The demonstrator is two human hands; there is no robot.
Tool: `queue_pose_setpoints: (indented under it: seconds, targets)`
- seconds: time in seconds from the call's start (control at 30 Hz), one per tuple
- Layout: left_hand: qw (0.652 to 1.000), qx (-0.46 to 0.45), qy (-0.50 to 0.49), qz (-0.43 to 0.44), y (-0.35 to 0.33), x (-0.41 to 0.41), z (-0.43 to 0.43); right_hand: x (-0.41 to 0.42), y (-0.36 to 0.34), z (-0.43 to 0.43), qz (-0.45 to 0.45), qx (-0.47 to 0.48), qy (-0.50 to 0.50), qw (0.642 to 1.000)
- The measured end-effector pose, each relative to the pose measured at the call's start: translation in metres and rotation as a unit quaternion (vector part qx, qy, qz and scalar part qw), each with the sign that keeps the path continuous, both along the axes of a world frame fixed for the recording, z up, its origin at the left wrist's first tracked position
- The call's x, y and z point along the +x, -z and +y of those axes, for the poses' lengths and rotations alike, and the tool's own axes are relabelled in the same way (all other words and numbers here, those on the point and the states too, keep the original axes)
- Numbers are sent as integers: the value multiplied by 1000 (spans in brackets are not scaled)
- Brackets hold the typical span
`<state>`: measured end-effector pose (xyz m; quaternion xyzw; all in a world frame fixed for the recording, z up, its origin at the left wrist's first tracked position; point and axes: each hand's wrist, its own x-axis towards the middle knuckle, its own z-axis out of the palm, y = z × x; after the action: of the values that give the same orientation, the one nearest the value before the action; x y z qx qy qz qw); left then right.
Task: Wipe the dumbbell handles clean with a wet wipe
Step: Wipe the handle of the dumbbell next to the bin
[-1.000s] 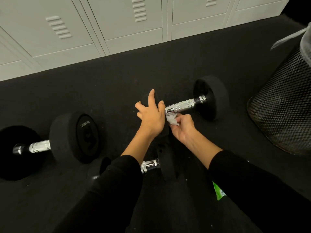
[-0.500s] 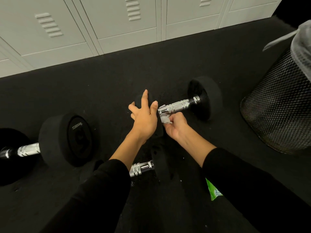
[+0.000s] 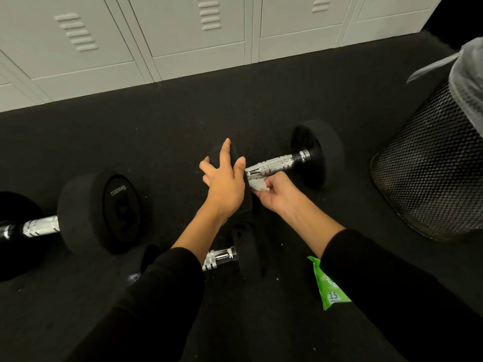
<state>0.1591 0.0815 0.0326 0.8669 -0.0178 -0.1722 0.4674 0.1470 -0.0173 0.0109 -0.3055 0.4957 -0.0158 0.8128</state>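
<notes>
A black dumbbell with a chrome handle lies on the dark floor at centre. My left hand rests with spread, straight fingers on its near weight head. My right hand pinches a crumpled white wet wipe against the near end of that handle. A second dumbbell lies closer to me, half hidden by my left sleeve. A third, larger dumbbell lies at the left.
A green pack of wet wipes lies on the floor under my right forearm. A black mesh bin with a grey liner stands at the right. White lockers line the far wall.
My right hand with the wipe has stayed at the near end of the handle, shifting only slightly. My left hand stays on the weight head. The view has shifted a little.
</notes>
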Motion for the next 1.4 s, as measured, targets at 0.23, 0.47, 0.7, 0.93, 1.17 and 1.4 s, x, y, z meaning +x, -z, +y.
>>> queue_pose_setpoints:
  seconds: [0.23,0.47,0.7,0.93,1.17,1.4]
  targets:
    - [1000,-5,0,0,0,0,-1,-9,2,-9,0,37,-14,999]
    - [1000,-10,-3,10,-1,3,0,-11,-8,-29,-34,81,-24,996]
    - [1000,-4,1,14,-2,3,0,-12,-12,-21,-63,-247,-166,953]
    - [1000,-7,-8,10,-3,3,-1,-23,36,-10,-121,-722,-509,454]
    - [1000,2,-2,4,1,5,1,21,8,-23,-67,-712,-555,426]
    - [1000,-3,-6,-3,1,4,-1,4,33,-22,-147,-724,-515,435]
